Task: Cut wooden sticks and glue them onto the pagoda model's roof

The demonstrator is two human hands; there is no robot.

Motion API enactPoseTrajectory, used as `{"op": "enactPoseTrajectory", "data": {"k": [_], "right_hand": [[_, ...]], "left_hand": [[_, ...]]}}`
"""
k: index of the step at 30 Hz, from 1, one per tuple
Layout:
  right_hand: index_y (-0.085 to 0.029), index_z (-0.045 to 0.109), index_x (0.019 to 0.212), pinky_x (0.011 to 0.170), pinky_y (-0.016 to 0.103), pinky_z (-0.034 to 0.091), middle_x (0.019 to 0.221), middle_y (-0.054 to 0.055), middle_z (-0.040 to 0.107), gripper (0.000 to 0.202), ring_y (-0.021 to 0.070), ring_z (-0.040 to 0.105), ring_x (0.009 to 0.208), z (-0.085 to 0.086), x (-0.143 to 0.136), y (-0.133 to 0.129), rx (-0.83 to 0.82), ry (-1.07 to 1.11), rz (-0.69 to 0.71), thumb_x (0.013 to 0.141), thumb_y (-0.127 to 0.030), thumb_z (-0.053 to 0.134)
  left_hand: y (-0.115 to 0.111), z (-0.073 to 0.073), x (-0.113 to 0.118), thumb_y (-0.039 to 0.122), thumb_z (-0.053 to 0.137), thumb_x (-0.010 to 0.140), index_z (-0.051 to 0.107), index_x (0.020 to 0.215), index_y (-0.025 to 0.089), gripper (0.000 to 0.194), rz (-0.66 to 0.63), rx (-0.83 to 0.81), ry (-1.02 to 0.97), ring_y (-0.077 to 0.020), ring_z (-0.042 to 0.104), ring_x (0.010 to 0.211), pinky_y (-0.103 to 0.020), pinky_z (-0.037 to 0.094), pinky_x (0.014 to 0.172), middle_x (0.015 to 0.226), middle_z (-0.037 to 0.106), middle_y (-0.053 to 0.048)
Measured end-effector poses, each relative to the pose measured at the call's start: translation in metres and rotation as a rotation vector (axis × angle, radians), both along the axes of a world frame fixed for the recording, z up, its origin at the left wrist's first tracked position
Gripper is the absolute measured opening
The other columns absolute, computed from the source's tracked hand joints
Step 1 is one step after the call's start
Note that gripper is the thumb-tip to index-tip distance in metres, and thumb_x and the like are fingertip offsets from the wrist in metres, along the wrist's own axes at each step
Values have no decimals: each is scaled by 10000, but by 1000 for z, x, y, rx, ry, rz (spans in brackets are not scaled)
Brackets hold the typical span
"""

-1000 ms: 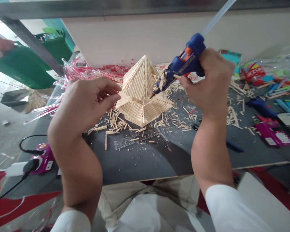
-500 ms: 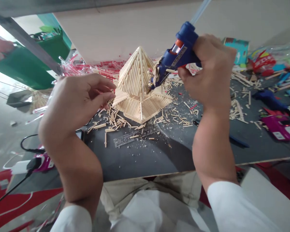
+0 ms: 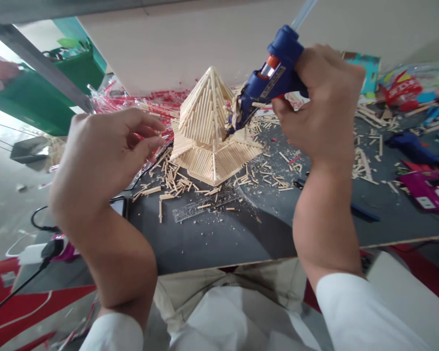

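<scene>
A pointed roof model of thin wooden sticks point(image 3: 205, 112) stands on the dark table, with a wider flared tier below its cone. My right hand point(image 3: 322, 102) is wrapped round a blue glue gun point(image 3: 274, 78), whose nozzle points down at the right side of the model. A clear glue stick rises from the gun's back end. To the left of the model hangs my left hand point(image 3: 109, 146), apart from it, fingers curled and fingertips not touching; nothing shows between them. Short cut sticks point(image 3: 175, 183) lie round the model's base.
A clear ruler point(image 3: 193, 209) lies before the model. Red plastic wrappers point(image 3: 161, 105) are behind it. On the right are a magenta device point(image 3: 428, 190), a second blue tool point(image 3: 411, 146) and coloured packets. Green bins point(image 3: 29, 102) stand at the left.
My left hand has moved a little left, away from the model. My right hand has shifted slightly up and right, with the glue gun's nozzle still at the model.
</scene>
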State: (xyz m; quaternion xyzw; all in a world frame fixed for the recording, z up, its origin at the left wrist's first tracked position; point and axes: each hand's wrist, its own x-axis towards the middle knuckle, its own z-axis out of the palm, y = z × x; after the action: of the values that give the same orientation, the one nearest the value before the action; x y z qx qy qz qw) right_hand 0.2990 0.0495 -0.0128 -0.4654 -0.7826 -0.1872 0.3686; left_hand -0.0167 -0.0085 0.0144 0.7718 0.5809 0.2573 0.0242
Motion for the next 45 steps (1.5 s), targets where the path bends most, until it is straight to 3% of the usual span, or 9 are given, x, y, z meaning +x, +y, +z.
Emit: {"op": "enactPoseTrajectory", "data": {"k": [10,14,20,30,34,38,45], "right_hand": [[-192,653,1153,932,421,452,1100,120,693,407,336,651,1100,0,-1,0,-23,32,-5,755,-117,621],[-235,628,1125,936,435,455,1114,105,684,344,341,642,1116,-1,-2,0,-41,42,-11,792,-149,631],[-259,621,1227,932,429,471,1169,89,695,430,331,648,1116,1,-2,-2,-56,24,-70,801,-197,628],[-217,647,1267,914,416,478,1176,126,705,456,338,655,1121,-1,-1,-1,-18,31,-46,812,-189,640],[-215,656,1272,917,410,484,1180,105,710,476,324,661,1112,-2,0,1,11,42,-53,799,-165,653],[-171,644,1287,883,413,495,1139,108,702,521,322,667,1077,-5,1,6,45,23,-22,769,-122,629],[-161,655,1243,873,421,510,1136,127,712,448,336,674,1074,-6,0,7,64,14,-45,795,-153,662]], "left_hand": [[0,0,-3,359,683,908,773,1063,268,201,10,47,61,-165,711,732,-313,518,850,859,780,16],[0,0,-3,310,671,901,772,1057,298,187,6,47,45,-135,702,712,-263,517,801,808,764,65],[1,-2,-2,286,680,911,780,1033,288,158,3,67,104,-95,613,586,-241,496,827,677,710,108],[4,-4,-1,258,646,907,767,969,293,140,-34,67,97,-117,615,573,-255,470,775,607,679,98],[3,-2,-1,328,639,891,768,1000,287,174,-21,63,109,-143,649,640,-294,483,851,702,724,73],[0,5,0,430,579,934,749,1077,298,259,3,-66,135,-196,693,741,-333,482,887,850,767,17],[-2,7,3,354,608,940,738,1054,293,183,-8,-86,115,-161,685,749,-278,464,833,864,767,24]]}}
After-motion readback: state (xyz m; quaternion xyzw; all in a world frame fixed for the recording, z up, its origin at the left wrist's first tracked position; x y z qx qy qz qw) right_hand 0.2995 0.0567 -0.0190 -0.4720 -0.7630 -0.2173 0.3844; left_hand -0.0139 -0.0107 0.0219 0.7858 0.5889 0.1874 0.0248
